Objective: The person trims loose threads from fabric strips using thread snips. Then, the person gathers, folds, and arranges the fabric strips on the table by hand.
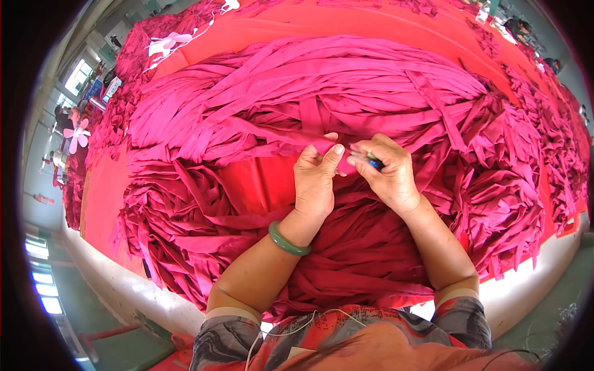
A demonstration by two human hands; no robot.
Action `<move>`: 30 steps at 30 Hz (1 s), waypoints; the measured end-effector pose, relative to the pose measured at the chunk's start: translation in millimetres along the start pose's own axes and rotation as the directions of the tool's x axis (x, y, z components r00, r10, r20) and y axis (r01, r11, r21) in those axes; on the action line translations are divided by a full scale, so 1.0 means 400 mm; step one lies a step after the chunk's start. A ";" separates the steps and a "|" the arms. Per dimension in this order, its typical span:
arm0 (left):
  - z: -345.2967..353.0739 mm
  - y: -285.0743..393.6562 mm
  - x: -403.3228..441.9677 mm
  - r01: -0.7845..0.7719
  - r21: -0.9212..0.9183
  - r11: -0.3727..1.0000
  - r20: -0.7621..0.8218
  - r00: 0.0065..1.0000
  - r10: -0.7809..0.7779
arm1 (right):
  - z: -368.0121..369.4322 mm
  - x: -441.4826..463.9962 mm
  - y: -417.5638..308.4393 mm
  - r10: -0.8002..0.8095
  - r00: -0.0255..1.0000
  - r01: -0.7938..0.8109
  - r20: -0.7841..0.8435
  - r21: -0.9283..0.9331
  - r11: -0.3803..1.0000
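Note:
Magenta fabric strips [297, 80] lie in a large heap of long folds across the table in front of me. My left hand [315, 179], with a green bangle on its wrist, pinches one magenta fabric strip [278, 137] between thumb and fingers. Close to its right, my right hand [391, 176] is closed around a small tool [375, 162], of which only a green and blue end shows. The tool's tip is blurred beside the strip, so I cannot tell its kind or whether it touches the cloth.
Red cloth [260, 185] covers the table beneath the strips. More bunched strips [550, 123] lie along the right edge. A pink fan [168, 43] with a white cord sits at the back left; another pink fan [77, 136] stands farther left. A person [517, 29] is at the far right.

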State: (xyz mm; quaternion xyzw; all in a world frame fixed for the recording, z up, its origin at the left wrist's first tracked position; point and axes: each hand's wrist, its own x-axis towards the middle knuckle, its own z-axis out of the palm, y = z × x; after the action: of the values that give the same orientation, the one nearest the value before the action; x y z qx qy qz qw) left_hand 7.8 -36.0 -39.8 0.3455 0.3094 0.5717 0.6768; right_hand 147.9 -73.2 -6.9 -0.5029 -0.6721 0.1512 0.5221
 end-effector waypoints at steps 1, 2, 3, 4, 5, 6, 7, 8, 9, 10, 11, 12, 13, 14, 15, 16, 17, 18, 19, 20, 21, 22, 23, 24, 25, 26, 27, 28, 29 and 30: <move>0.000 0.001 -0.002 -0.004 0.009 1.000 0.009 1.000 0.003 | 0.004 0.000 -0.001 0.001 1.000 0.000 0.028 -0.032 0.999; -0.001 0.001 -0.003 -0.008 0.017 1.000 0.018 1.000 0.007 | 0.012 0.001 0.001 0.034 0.999 -0.034 -0.004 0.002 0.999; -0.001 0.002 -0.004 -0.012 0.026 1.000 0.026 1.000 0.011 | 0.015 -0.001 0.008 0.124 0.992 -0.120 -0.031 0.119 0.986; -0.002 0.003 -0.004 -0.007 0.019 1.000 0.027 1.000 0.007 | 0.015 -0.003 0.016 0.216 0.975 -0.199 -0.046 0.236 0.951; -0.003 0.005 -0.005 -0.003 0.011 1.000 0.028 1.000 0.002 | 0.013 -0.004 0.021 0.307 0.950 -0.271 -0.051 0.349 0.897; -0.003 0.006 -0.005 0.002 0.004 1.000 0.030 1.000 -0.002 | 0.002 -0.002 0.020 0.365 0.931 -0.334 -0.020 0.353 0.874; 0.000 0.005 -0.006 -0.009 -0.018 1.000 0.031 0.999 0.010 | -0.003 -0.003 0.023 0.408 0.913 -0.368 -0.014 0.406 0.837; 0.005 0.003 -0.005 -0.021 -0.039 0.999 0.033 0.999 0.022 | -0.007 -0.004 0.026 0.450 0.893 -0.397 -0.007 0.457 0.796; 0.008 0.002 -0.004 -0.031 -0.059 0.998 0.034 0.999 0.033 | -0.010 -0.005 0.029 0.490 0.872 -0.424 0.003 0.508 0.750; 0.008 0.005 -0.005 -0.018 -0.066 0.998 0.028 0.999 0.019 | -0.016 -0.005 0.028 0.500 0.865 -0.428 0.025 0.555 0.713; 0.008 0.010 -0.007 -0.004 -0.073 0.997 0.020 1.000 0.006 | -0.016 -0.006 0.029 0.443 0.896 -0.395 0.017 0.485 0.780; 0.009 0.015 -0.008 0.009 -0.081 0.997 0.013 1.000 -0.009 | -0.016 -0.007 0.030 0.384 0.923 -0.356 0.015 0.410 0.839; 0.014 0.018 -0.009 0.015 -0.076 0.997 0.002 1.000 -0.015 | -0.016 -0.007 0.031 0.324 0.946 -0.311 0.019 0.333 0.890; 0.019 0.020 -0.010 0.021 -0.071 0.997 -0.009 1.000 -0.022 | -0.010 -0.003 0.026 0.242 0.970 -0.233 0.005 0.289 0.929; 0.022 0.021 -0.010 0.028 -0.065 0.998 -0.019 0.999 -0.029 | 0.002 0.003 0.017 0.158 0.987 -0.152 -0.006 0.244 0.958; 0.019 0.019 -0.010 0.016 -0.037 0.999 -0.022 1.000 -0.017 | 0.008 0.006 0.012 0.074 0.997 -0.070 -0.013 0.197 0.978; 0.013 0.015 -0.008 0.005 -0.010 1.000 -0.024 1.000 -0.005 | 0.007 0.006 0.011 0.067 0.998 -0.066 -0.006 0.138 0.988; 0.007 0.009 -0.005 -0.007 0.016 1.000 -0.025 1.000 0.007 | 0.005 0.006 0.010 0.060 0.998 -0.060 0.002 0.077 0.995; 0.000 -0.002 -0.001 0.003 -0.026 1.000 -0.025 1.000 -0.004 | 0.003 0.007 0.010 0.053 0.999 -0.054 0.011 0.017 0.998; -0.009 -0.015 0.004 0.013 -0.068 0.998 -0.026 1.000 -0.015 | 0.004 0.007 0.014 0.066 0.997 -0.065 -0.035 0.033 0.997; -0.009 -0.016 0.006 0.023 -0.110 0.994 -0.026 0.999 -0.026 | 0.001 0.006 0.016 0.121 0.991 -0.116 -0.051 0.085 0.990; -0.010 -0.016 0.006 0.034 -0.111 0.993 -0.042 0.998 -0.039 | -0.007 0.005 0.020 0.176 0.982 -0.166 -0.064 0.138 0.976; -0.011 -0.014 0.007 0.045 -0.112 0.993 -0.057 0.997 -0.052 | -0.017 0.004 0.024 0.231 0.970 -0.213 -0.074 0.191 0.958; -0.011 -0.010 0.007 0.057 -0.114 0.992 -0.071 0.995 -0.065 | -0.030 0.004 0.028 0.252 0.967 -0.238 -0.024 0.255 0.937; -0.012 -0.010 0.008 0.057 -0.097 0.994 -0.080 0.995 -0.065 | -0.039 0.002 0.034 0.278 0.960 -0.254 -0.043 0.288 0.923; -0.015 -0.011 0.008 0.057 -0.078 0.995 -0.089 0.994 -0.064 | -0.045 0.000 0.041 0.303 0.951 -0.268 -0.062 0.322 0.908; -0.018 -0.011 0.009 0.057 -0.058 0.997 -0.099 0.993 -0.063 | -0.051 -0.001 0.043 0.329 0.941 -0.282 -0.079 0.357 0.891; -0.020 -0.010 0.010 0.053 -0.055 0.997 -0.102 0.993 -0.059 | -0.061 -0.001 0.041 0.350 0.935 -0.310 -0.053 0.353 0.883; -0.020 -0.010 0.012 0.051 -0.052 0.997 -0.104 0.993 -0.056 | -0.071 0.001 0.035 0.371 0.928 -0.339 -0.026 0.347 0.874; -0.020 -0.010 0.013 0.048 -0.050 0.998 -0.106 0.993 -0.053 | -0.078 0.003 0.028 0.364 0.931 -0.346 0.006 0.332 0.878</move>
State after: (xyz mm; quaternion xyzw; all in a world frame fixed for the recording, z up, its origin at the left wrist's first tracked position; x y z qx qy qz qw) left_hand 4.2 -30.3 -47.6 0.2902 0.3404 0.5792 0.6815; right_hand 180.5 -77.4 -1.5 -0.5279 -0.5188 0.3395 0.5805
